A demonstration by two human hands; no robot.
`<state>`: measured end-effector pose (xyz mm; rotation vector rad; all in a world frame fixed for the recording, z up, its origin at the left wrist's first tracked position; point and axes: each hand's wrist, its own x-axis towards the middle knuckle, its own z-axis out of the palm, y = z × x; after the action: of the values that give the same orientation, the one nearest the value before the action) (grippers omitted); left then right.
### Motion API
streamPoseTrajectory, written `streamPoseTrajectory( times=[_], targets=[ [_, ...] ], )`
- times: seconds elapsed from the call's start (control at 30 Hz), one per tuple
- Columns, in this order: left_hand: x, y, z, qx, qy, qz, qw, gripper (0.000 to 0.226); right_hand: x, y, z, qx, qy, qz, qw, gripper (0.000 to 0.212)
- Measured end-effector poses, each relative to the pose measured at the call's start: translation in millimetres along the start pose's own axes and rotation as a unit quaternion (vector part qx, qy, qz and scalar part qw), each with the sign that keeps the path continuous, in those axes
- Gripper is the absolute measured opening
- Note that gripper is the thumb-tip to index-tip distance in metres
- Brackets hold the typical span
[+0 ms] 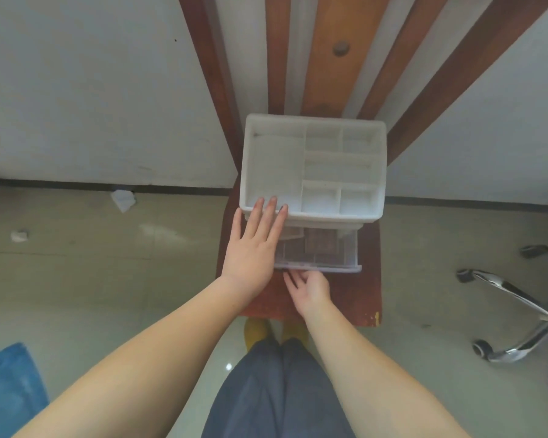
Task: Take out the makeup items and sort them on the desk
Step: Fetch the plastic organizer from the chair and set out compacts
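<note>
Head view: the left hand (254, 248) lies flat with straight fingers (268, 213) spread over the near rim of the white organiser (312, 167), pressing down without gripping. This looks like bracing, so the box stays put while the drawer slides. Just beyond those fingertips the top tray's compartments appear bare; no makeup items show there.

The right hand (309, 290) sits nearer the body, its fingers loosely curved and reaching up to the front lip of the clear drawer (323, 252), touching or nearly touching it. Whether they actually hook the lip I cannot tell; they hold nothing else. The drawer stands partly pulled out beneath the left palm. Through its clear floor only brownish shapes show, and I cannot say whether these are contents or the wood beneath.

The organiser rests on a narrow reddish tabletop (366, 298), whose near edge lies just behind the right wrist. To either side of the fingers the surface ends quickly, dropping to the floor (108, 279). Open room for laying items out is slim: a strip right of the drawer and the patch under the right hand. A chair base (519, 305) stands well off to the right.
</note>
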<state>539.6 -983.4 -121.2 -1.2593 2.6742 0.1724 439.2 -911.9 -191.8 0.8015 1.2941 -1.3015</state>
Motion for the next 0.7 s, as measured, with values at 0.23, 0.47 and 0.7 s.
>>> streamPoseTrajectory(
  times=[0.23,0.47,0.7],
  targets=[
    [-2.6,-2.5,2.7,-0.014,0.053,0.002,0.998,0.086,-26.4,-1.2,-36.5,-0.154,-0.061,0.048,0.985,0.04],
    [-14.7,-0.4,45.4,-0.11,-0.066,0.162,0.978,0.041,-47.8,-76.3,-20.1,-0.649,-0.096,-0.213,0.724,0.026],
    [51.1,11.1,74.1,0.007,-0.158,0.047,0.986,0.075,15.7,-79.3,-2.1,-0.897,-0.077,-0.346,0.264,0.065]
  ],
)
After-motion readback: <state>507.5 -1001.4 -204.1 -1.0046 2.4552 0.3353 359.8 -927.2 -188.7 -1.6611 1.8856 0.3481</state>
